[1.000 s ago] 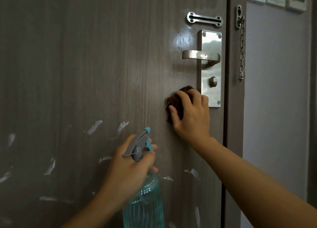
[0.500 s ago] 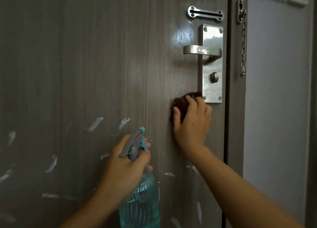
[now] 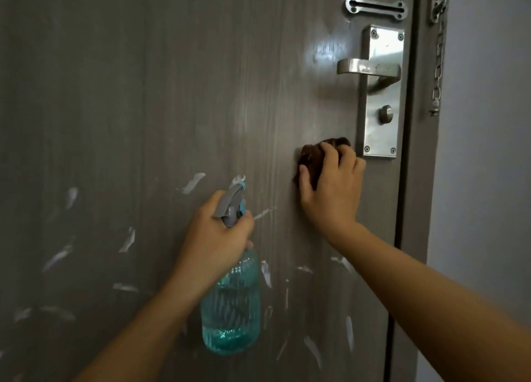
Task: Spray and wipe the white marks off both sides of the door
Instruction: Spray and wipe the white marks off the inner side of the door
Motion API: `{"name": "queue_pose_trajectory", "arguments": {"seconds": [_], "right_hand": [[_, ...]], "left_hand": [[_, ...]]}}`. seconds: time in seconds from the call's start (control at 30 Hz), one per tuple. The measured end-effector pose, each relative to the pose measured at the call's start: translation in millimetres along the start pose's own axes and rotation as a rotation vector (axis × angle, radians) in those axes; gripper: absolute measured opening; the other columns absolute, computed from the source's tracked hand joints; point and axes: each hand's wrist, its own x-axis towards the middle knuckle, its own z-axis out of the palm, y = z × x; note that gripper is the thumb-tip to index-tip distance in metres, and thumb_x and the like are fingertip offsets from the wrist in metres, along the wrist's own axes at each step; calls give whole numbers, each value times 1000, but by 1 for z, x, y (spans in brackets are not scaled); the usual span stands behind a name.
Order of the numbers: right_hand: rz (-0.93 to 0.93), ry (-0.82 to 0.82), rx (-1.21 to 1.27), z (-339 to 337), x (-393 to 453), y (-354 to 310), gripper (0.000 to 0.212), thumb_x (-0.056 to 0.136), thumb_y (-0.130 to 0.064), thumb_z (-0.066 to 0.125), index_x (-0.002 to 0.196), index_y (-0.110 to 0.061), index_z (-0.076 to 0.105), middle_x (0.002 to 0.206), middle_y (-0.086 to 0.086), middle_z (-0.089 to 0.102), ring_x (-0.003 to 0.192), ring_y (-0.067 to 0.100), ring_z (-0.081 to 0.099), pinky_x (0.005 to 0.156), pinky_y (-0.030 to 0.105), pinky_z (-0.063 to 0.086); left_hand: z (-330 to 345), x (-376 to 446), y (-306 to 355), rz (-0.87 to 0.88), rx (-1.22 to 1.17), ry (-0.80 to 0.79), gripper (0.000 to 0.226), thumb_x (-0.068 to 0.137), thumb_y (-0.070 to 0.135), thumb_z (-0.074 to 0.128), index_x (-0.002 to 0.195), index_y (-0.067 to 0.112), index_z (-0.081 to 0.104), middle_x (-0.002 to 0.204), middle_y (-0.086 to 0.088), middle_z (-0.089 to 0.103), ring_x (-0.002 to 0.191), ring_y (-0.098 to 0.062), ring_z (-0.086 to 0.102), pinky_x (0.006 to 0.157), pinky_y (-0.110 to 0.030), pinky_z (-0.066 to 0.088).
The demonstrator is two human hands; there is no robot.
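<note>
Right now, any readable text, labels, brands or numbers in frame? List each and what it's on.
None readable.
Spray bottle: no label or print shows.
Lock plate: bare metal, no brand or number seen.
Cloth: no tag shows.
Door: only white marks, not writing.

The right hand (image 3: 333,189) presses a dark brown cloth (image 3: 313,157) flat against the grey wood-grain door (image 3: 172,94), just left of the steel lock plate's (image 3: 382,94) lower corner; the left hand (image 3: 214,238) grips the neck of a teal spray bottle (image 3: 231,310), held upright near the door; white marks (image 3: 194,182) streak the lower panel; a chain (image 3: 438,65) hangs from the frame.
</note>
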Motion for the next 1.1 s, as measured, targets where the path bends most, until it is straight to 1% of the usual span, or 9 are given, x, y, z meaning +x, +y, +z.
{"name": "queue_pose_trajectory", "arguments": {"seconds": [0.2, 0.33, 0.43, 0.53, 0.67, 0.77, 0.83, 1.0, 1.1], "right_hand": [[-223, -91, -30, -1, -27, 5, 60, 92, -43, 69, 140, -11, 51, 138, 19, 48, 114, 39, 44, 93, 50, 49], [-203, -101, -1, -3, -27, 2, 61, 91, -43, 71, 139, -12, 52, 138, 17, 48, 117, 37, 44, 95, 49, 49], [-183, -82, -5, -1, -31, -4, 60, 92, -44, 69, 139, -12, 51, 138, 17, 48, 117, 36, 43, 97, 48, 47], [-169, -91, -16, -2, -32, -5, 59, 93, -44, 67, 140, -12, 51, 140, 17, 48, 118, 37, 44, 99, 47, 45], [-170, -103, -32, -4, -30, -6, 57, 93, -44, 67, 138, -13, 52, 138, 17, 48, 119, 37, 44, 101, 47, 44], [-165, -95, -23, -4, -30, -7, 55, 92, -43, 68, 136, -13, 52, 136, 17, 48, 119, 37, 42, 102, 48, 44], [-151, -99, -28, -3, -30, -7, 56, 92, -44, 67, 137, -14, 51, 137, 16, 47, 122, 37, 42, 104, 48, 44], [-36, -81, 145, -2, -26, -8, 58, 88, -39, 77, 136, -17, 53, 136, 10, 48, 124, 28, 41, 106, 37, 41], [66, 44, 205, 6, -25, -22, 48, 88, -37, 78, 127, -16, 61, 131, 9, 53, 119, 29, 45, 101, 42, 45]], "left_hand": [[-6, -6, -10, -16, -15, 68, 8, 99, 13, 64, 96, 10, 58, 82, -15, 62, 64, -21, 76, 71, -46, 57], [-11, -20, -32, -49, -36, 108, 13, 100, 14, 64, 89, 17, 57, 77, -8, 60, 63, -22, 75, 64, -38, 51], [-12, -29, -40, -16, -63, 168, 12, 100, 15, 65, 90, 15, 59, 78, -9, 64, 61, -18, 75, 56, -25, 48], [-14, -39, -46, 13, -98, 172, 12, 100, 12, 64, 89, 16, 60, 68, 4, 64, 60, -17, 75, 49, -13, 44], [-15, -41, -44, 27, -92, 134, 14, 99, 15, 63, 87, 18, 56, 64, 13, 62, 61, -19, 75, 59, -30, 48], [-14, -26, -24, 27, -116, 103, 12, 94, 26, 65, 88, 22, 55, 77, -1, 66, 71, -33, 75, 72, -51, 59], [-14, -19, -14, 34, -105, 77, 13, 87, 33, 64, 87, 25, 53, 83, -10, 65, 76, -37, 74, 77, -60, 59], [-16, -41, -28, 128, -102, 178, 17, 99, 27, 62, 85, 23, 52, 79, -13, 61, 73, -35, 72, 67, -57, 55], [-29, -49, -41, 135, -120, 186, 17, 99, 25, 64, 85, 23, 55, 77, -15, 61, 73, -37, 72, 67, -57, 54]]}}
